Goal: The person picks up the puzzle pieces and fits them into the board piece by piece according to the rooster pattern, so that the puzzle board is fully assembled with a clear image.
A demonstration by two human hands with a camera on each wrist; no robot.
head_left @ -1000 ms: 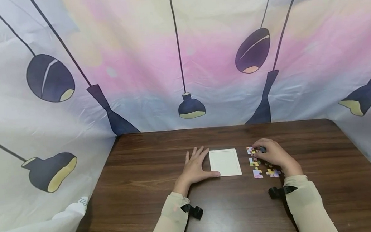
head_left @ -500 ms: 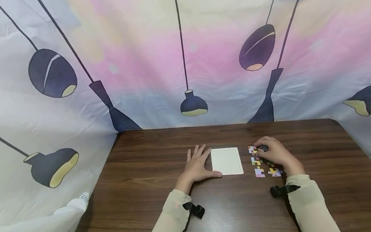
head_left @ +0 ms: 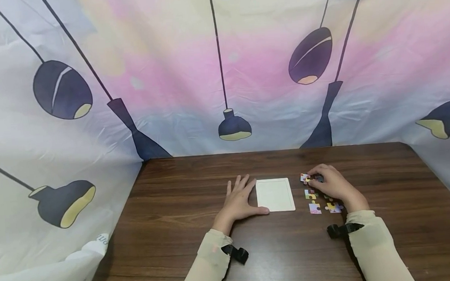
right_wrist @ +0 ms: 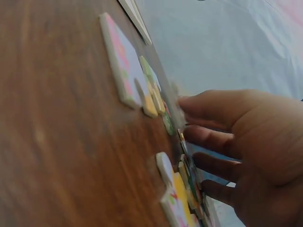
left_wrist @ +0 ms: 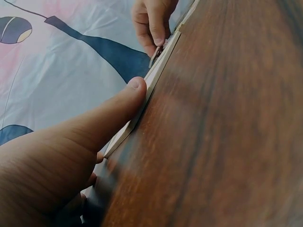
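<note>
A flat white square puzzle tray (head_left: 274, 196) lies on the table between the hands in the head view. My left hand (head_left: 238, 202) spreads its fingers along the tray's left side, the thumb resting on its near left corner and the index finger by the far left corner. In the left wrist view, that thumb presses the thin edge of the tray (left_wrist: 154, 78). My right hand (head_left: 333, 187) pinches a colourful jigsaw piece (head_left: 304, 178) at the far left of the pieces; in the left wrist view it looks slightly tilted. The palm hides several pieces.
Loose jigsaw pieces lie right of the tray, among them a lilac piece (head_left: 314, 208) and a yellow-and-lilac piece (head_left: 333, 208). Behind the dark wooden table (head_left: 181, 191) hangs a cloth (head_left: 157, 75) printed with lamps. A black wrist camera (head_left: 238, 255) sits on the left sleeve.
The pinched jigsaw piece has shifted slightly away from me and tilted a little. My left hand stays at the tray's left side. The whole head view has shifted a little.
</note>
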